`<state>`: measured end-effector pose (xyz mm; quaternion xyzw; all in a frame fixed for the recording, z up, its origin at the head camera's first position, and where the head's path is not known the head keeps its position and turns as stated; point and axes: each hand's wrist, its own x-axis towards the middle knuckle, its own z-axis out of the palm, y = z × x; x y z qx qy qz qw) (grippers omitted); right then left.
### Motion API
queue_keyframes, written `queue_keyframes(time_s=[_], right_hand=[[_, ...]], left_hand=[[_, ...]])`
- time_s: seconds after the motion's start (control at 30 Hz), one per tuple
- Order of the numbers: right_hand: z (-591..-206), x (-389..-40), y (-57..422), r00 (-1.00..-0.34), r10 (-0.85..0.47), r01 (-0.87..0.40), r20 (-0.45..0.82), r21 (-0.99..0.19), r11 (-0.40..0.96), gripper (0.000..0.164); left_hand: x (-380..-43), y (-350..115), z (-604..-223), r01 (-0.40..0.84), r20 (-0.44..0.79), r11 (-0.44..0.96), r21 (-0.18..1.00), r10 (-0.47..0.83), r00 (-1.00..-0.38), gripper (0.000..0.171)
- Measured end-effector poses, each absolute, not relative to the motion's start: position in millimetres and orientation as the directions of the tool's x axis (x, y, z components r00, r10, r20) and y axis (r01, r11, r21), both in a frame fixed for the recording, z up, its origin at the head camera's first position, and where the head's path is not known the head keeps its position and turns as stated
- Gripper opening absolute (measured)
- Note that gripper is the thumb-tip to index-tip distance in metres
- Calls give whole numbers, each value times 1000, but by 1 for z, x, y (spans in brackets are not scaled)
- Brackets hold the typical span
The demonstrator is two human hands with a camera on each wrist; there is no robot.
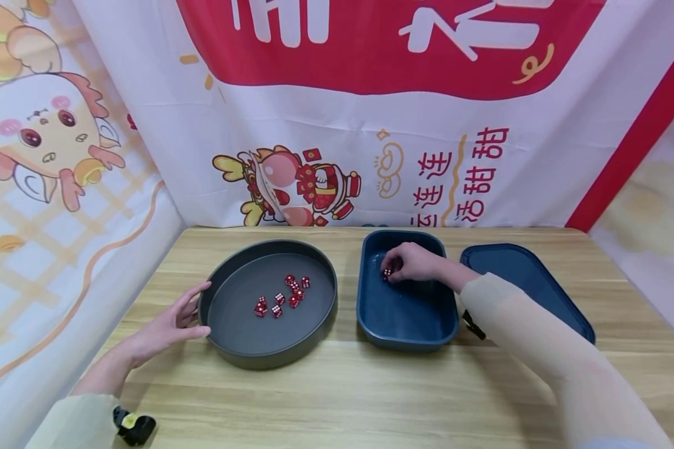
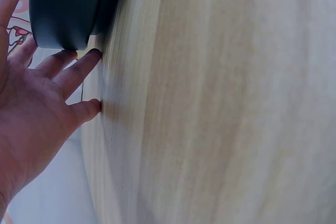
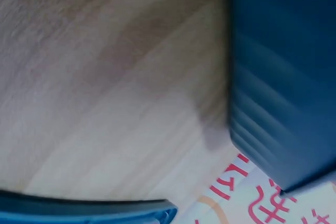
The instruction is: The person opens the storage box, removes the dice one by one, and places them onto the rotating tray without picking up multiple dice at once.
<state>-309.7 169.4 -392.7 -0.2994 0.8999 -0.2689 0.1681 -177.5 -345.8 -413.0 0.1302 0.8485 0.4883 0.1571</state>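
Note:
In the head view, my right hand (image 1: 414, 262) reaches down into a blue rectangular container (image 1: 407, 340) and pinches a red die (image 1: 387, 273) with its fingertips near the left wall. A round dark grey pan (image 1: 236, 337) stands to the left, with several translucent red dice (image 1: 294, 301) lying on its bottom, some clustered together. At the pan's left side my left hand (image 1: 168, 324) touches the rim, thumb and fingers spread. The left wrist view shows that hand (image 2: 42, 98) with extended fingers against the pan's outer wall (image 2: 65, 11). My right hand is out of the right wrist view.
A dark blue lid (image 1: 530, 284) lies on the wooden table (image 1: 348, 399) at the right, partly behind my right forearm. The container's outer wall (image 3: 283, 77) fills the right of the right wrist view. Printed cloth (image 1: 337, 118) hangs behind the table.

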Motion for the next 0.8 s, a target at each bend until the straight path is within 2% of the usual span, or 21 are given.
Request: queue_keyframes(time_s=[0.23, 0.57, 0.8], right_hand=[[-371, -301, 174, -771, -626, -463, -116, -573, 677, 24], [-347, -290, 162, -729, -683, -531, -55, -584, 614, 23], [-333, -285, 152, -727, -686, -554, -33, -562, 614, 24]], left_hand=[[-177, -346, -413, 85, -127, 492, 866, 380, -916, 86], [-178, -346, -411, 68, -142, 502, 862, 368, -919, 87], [-177, -346, -412, 67, -143, 506, 860, 365, -920, 88]])
